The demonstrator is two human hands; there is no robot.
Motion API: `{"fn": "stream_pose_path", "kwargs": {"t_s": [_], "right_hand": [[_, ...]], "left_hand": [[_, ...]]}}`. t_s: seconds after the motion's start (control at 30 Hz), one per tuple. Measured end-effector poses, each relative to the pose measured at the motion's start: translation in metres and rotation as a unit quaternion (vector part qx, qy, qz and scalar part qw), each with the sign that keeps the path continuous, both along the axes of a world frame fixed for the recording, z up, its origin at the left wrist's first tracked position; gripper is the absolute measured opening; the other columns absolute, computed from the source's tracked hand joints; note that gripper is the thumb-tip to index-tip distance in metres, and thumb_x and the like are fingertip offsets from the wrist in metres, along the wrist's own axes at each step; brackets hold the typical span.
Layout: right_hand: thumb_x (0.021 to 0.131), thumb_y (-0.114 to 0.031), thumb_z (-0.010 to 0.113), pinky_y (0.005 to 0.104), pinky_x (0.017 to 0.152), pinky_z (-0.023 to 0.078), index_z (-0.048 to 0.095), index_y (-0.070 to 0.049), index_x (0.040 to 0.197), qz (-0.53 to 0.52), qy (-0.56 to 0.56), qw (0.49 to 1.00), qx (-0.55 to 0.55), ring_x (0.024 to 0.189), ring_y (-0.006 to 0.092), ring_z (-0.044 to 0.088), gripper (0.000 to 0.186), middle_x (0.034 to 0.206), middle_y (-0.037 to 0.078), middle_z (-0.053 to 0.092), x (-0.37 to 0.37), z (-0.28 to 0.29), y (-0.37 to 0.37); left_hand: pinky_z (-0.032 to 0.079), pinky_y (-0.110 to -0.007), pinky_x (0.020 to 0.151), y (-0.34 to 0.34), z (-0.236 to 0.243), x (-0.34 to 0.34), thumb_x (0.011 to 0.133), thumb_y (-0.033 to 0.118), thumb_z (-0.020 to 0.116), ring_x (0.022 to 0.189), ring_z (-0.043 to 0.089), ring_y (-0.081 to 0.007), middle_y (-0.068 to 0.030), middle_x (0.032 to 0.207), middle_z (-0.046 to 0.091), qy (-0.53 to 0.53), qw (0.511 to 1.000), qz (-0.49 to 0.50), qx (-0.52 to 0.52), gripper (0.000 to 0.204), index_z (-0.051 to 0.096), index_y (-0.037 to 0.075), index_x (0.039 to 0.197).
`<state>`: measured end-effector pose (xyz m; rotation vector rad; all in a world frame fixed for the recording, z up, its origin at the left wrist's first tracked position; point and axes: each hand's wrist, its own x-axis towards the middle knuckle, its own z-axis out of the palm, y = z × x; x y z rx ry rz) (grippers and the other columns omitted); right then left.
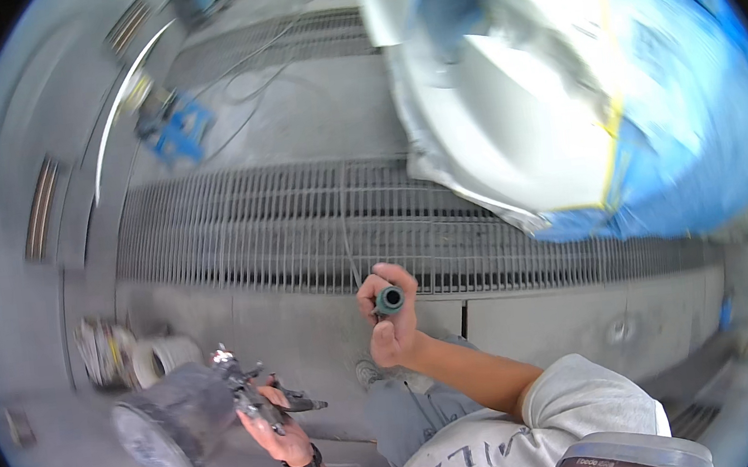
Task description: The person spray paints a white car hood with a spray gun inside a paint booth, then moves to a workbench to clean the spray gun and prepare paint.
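My left hand [276, 431], with a dark band at the wrist, is closed round the handle of a metal paint spray gun [250, 394]. A big, cloudy grey cup [180, 423] sits on the gun and leans out to the left. In front of my body, my right hand [394, 336] is wrapped round a green, round-ended tube [389, 300]. Its dark opening faces up at me; the rest is hidden in my fist. The two hands are apart.
Ahead on the right stands a white body [508, 119], partly wrapped in blue sheeting [683, 137] with yellow tape. A floor grating [273, 230] runs across. Behind it lie a loose hose [263, 86] and a blue stand [181, 131]. Buckets [164, 358] stand left.
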<state>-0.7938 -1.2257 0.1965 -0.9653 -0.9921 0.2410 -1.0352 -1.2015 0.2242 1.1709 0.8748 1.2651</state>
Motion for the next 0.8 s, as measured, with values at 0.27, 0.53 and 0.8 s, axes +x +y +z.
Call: {"fn": "stream_pose_path", "kwargs": {"t_s": [0.27,0.53,0.8], "right_hand": [[0.091,-0.028,0.071,0.0427,0.056,0.052,0.050,-0.009,0.139,-0.065,-0.147,0.950,-0.267,0.067,0.0322,0.066,0.056,0.078,0.009,0.067,-0.041,0.058,-0.043],[0.093,-0.032,0.070,0.0419,0.049,0.048,0.052,-0.010,0.130,-0.222,-0.109,0.945,-0.213,0.060,0.0306,0.065,0.046,0.070,0.008,0.064,-0.085,0.070,-0.062],[0.098,-0.035,0.063,0.0493,0.049,0.046,0.051,-0.008,0.124,-0.211,-0.077,0.952,-0.208,0.060,0.0378,0.064,0.039,0.065,0.013,0.062,-0.088,0.104,-0.081]], "left_hand": [[0.032,-0.028,0.068,0.082,0.125,0.098,0.101,0.031,0.052,0.068,0.035,-0.0107,-0.0016,0.077,0.043,-0.037,0.962,-0.207,0.177,0.055,0.048,-0.013,0.134],[0.027,-0.027,0.063,0.053,0.162,0.155,0.104,0.015,0.046,0.062,0.023,-0.0088,0.0041,0.068,0.028,-0.122,0.945,-0.271,0.133,0.026,0.050,0.007,0.080],[0.027,-0.021,0.062,0.012,0.197,0.162,0.103,0.013,0.043,0.061,0.026,-0.0051,0.0057,0.068,0.030,-0.154,0.931,-0.308,0.117,0.035,0.053,-0.012,0.124]]}}
